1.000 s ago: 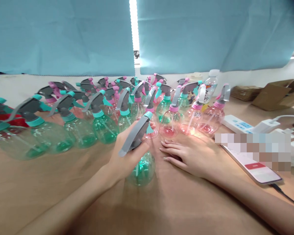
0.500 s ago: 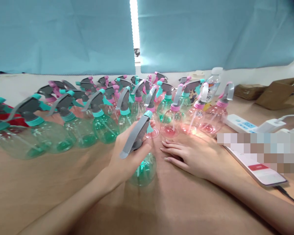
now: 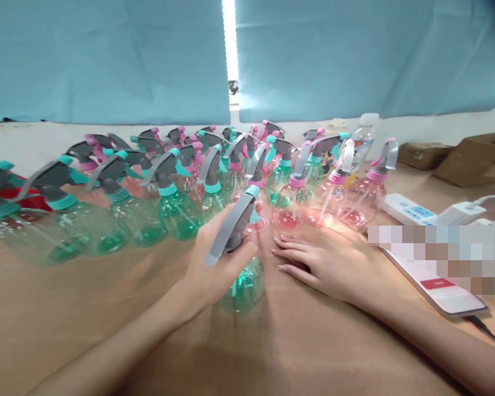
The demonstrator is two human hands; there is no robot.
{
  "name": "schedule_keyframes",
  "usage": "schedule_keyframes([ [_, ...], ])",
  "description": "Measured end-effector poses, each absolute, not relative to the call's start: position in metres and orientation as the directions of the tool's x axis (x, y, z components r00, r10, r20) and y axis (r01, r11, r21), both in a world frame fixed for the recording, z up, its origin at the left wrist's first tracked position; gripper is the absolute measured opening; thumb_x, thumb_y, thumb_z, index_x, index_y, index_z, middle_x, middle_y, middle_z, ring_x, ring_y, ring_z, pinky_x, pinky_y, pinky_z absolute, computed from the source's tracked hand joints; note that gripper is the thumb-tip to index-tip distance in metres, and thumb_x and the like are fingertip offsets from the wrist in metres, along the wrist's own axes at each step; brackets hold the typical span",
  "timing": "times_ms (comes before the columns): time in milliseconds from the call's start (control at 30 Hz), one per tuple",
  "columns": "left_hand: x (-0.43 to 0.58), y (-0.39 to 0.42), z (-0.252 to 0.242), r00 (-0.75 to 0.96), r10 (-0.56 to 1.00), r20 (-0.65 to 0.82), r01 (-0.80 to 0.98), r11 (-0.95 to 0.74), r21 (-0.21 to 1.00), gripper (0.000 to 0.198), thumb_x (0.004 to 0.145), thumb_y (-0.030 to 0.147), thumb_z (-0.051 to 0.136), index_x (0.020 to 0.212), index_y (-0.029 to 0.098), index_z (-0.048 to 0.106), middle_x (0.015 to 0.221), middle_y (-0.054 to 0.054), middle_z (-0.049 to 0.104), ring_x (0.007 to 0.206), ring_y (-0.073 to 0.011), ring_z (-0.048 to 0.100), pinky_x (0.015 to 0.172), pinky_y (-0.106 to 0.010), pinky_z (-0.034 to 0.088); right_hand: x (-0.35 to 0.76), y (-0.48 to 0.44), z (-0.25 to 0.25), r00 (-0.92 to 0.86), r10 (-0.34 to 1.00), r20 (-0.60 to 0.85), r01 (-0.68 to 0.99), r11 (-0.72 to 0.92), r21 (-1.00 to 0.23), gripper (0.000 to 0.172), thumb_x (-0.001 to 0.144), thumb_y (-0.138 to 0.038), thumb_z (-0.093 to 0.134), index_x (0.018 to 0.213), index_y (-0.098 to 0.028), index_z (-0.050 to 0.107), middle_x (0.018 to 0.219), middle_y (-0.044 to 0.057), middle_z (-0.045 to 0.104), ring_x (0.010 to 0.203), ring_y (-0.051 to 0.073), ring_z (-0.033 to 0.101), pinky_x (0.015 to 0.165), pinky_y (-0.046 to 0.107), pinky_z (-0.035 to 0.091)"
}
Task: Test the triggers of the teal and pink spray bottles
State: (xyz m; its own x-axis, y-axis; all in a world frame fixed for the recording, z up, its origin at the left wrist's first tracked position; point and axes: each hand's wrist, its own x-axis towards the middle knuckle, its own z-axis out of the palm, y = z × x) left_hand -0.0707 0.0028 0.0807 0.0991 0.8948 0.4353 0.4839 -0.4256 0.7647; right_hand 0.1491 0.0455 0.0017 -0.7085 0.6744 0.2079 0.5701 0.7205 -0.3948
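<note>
Bottle [image 3: 249, 286] in left hand [image 3: 212, 275], 1 tube [image 3: 234, 288] inside

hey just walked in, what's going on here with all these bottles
The left hand is wrapped around the neck of a green spray bottle, just under its gray trigger. The right hand lies palm down on the brown table beside it, holding nothing. Beyond the hands stand many other spray bottles, with turquoise or pink collars. Off to the right are a phone and a power strip.
</note>
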Motion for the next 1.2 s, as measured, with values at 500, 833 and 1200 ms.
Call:
schedule_keyframes([
  [500,-0.0707,0.0026,0.0795,0.124,0.903,0.412,0.418,-0.424,0.804,0.026,0.077,0.014,0.052,0.101,0.024,0.057,0.065,0.006,0.036,0.052,-0.0108,0.032,0.053,-0.027,0.033,0.1499,0.047,-0.0012,-0.721,0.661,0.207,0.563,0.733,-0.382,0.036,0.099,-0.034,0.049,0.13,-0.022,0.063,0.139,0.006,0.058,0.132,0.026,0.051,0.11,0.047,0.043],
  [833,-0.07,0.0029,0.0801,0.119,0.909,0.399,0.43,-0.409,0.805,0.017,0.078,0.017,0.052,0.094,0.023,0.053,0.064,0.007,0.034,0.053,-0.0113,0.036,0.054,-0.027,0.033,0.1498,0.0459,-0.0038,-0.711,0.67,0.215,0.565,0.726,-0.392,0.036,0.1,-0.033,0.047,0.13,-0.023,0.063,0.14,0.006,0.057,0.132,0.026,0.051,0.11,0.046,0.043],
  [1200,-0.0703,0.0027,0.0822,0.115,0.919,0.378,0.444,-0.387,0.808,0.011,0.077,0.019,0.051,0.088,0.023,0.05,0.062,0.007,0.039,0.052,-0.0115,0.038,0.053,-0.028,0.031,0.1499,0.0461,-0.0068,-0.702,0.675,0.225,0.57,0.723,-0.39,0.035,0.1,-0.033,0.047,0.13,-0.025,0.063,0.14,0.004,0.058,0.132,0.025,0.051,0.11,0.045,0.043],
])
